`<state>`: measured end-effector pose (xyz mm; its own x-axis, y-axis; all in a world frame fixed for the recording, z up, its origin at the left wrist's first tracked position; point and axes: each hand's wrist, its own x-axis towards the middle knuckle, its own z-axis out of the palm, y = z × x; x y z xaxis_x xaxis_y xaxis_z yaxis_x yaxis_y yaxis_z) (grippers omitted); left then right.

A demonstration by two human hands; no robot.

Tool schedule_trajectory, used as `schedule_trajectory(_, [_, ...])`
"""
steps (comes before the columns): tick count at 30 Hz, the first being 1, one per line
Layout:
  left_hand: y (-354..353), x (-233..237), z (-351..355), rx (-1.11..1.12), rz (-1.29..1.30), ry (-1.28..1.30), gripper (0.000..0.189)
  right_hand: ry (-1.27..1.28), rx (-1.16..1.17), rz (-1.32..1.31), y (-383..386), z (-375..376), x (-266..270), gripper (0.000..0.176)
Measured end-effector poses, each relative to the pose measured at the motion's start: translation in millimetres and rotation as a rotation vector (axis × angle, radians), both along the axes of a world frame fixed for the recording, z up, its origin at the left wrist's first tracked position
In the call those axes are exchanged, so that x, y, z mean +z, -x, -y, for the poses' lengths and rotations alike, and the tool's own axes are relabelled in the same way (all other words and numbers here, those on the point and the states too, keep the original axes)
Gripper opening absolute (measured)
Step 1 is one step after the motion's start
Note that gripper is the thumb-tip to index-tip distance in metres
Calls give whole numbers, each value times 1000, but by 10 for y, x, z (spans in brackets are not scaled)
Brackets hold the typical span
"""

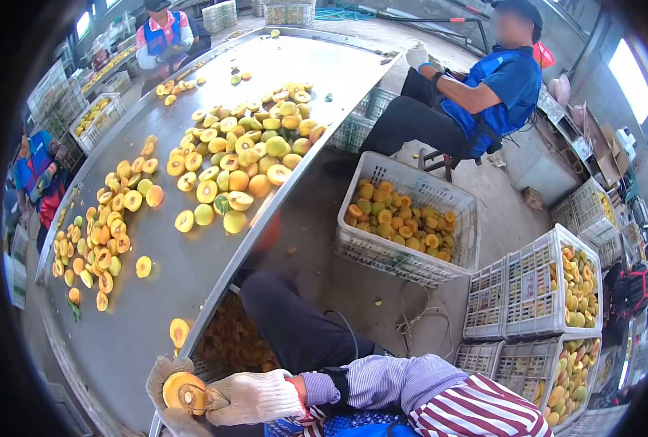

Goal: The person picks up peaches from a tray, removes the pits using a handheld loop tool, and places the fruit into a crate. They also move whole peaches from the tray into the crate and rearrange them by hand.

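A yellow peach half [182, 390], its cut face up with the brown pit area showing, rests in my left hand [160, 386], whose grey glove closes around it. My right hand [251, 397], in a white knit glove, reaches in from the right with its fingers bunched at the edge of that half. Whatever those fingers pinch, if anything, is hidden. Just beyond my left hand, another peach half [179, 332] lies on the metal table [171, 280] near its rim. Farther up, cut peaches [222, 156] are spread in a loose pile, with a second cluster [102, 251] to the left.
Below the table edge by my knee sits a container of peach pieces [233, 335]. A white crate [411, 211] of halves stands right of it; stacked full crates [531, 291] rise at the right. One person [484, 95] sits across; another [165, 44] works at the far end.
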<state>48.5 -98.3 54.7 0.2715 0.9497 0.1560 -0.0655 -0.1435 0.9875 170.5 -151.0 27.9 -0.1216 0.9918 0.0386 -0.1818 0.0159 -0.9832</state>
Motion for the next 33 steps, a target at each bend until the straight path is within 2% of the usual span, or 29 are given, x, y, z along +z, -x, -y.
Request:
schedule_trajectory(1, [165, 61, -118, -234, -92, 44, 82, 64, 29, 5, -18, -2, 16, 28])
schedule_trajectory(2, [124, 29, -82, -226, -96, 43, 82, 62, 36, 1, 5, -8, -31, 28])
schedule_trajectory(4, [-19, -20, 7, -92, -82, -99, 67, 158, 126, -185, 145, -54, -170, 26])
schedule_trajectory(6, [-1, -21, -72, -10, -234, -246, 60, -129, 33, -236, 202, -30, -414, 23])
schedule_trajectory(8, [53, -23, -202, -81, -300, -339, 60, 337, 191, -228, 53, 26, -127, 25])
schedule_trajectory(9, [-18, 131, -166, -137, -208, -63, 59, 448, 251, -267, -22, 32, 82, 28])
schedule_trajectory(10, [37, 169, -250, -259, -189, 109, 57, 558, 305, -291, -95, 36, 225, 31])
schedule_trajectory(14, [119, 159, -388, -401, -179, 177, 48, 603, 425, -428, -129, 61, 82, 42])
schedule_trajectory(15, [151, 154, -375, -403, -193, 136, 46, 632, 425, -494, -126, 70, 106, 45])
schedule_trajectory(18, [226, 178, -370, -391, -236, 33, 42, 729, 465, -573, -139, 78, 133, 32])
schedule_trajectory(20, [227, 141, -417, -317, -372, -530, 39, 682, 454, -630, -83, 131, 5, 30])
schedule_trajectory(22, [262, 124, -407, -298, -364, -535, 38, 641, 436, -687, -74, 153, -35, 29])
schedule_trajectory(24, [276, 33, -469, -331, -285, -697, 38, 683, 526, -707, -90, 144, -16, 28])
schedule_trajectory(25, [270, 6, -493, -400, -166, -595, 41, 742, 680, -1104, -42, 125, -157, 25])
schedule_trajectory(26, [281, -15, -497, -395, -169, -594, 41, 745, 685, -1104, -35, 169, -151, 25])
schedule_trajectory(28, [309, -56, -514, -485, -51, -613, 44, 789, 475, -779, -49, 216, -56, 21])
schedule_trajectory(29, [330, -92, -489, -483, 0, -606, 46, 794, 483, -778, -45, 218, -160, 21])
schedule_trajectory(31, [334, -244, -396, -454, 75, -569, 47, 644, 947, -1108, -30, 139, -370, 24])
schedule_trajectory(32, [322, -289, -366, -432, 153, -531, 48, 649, 951, -1105, -62, 181, -384, 24])
schedule_trajectory(33, [308, -224, -337, -428, 159, -446, 53, 790, 712, -920, -74, 210, -268, 26])
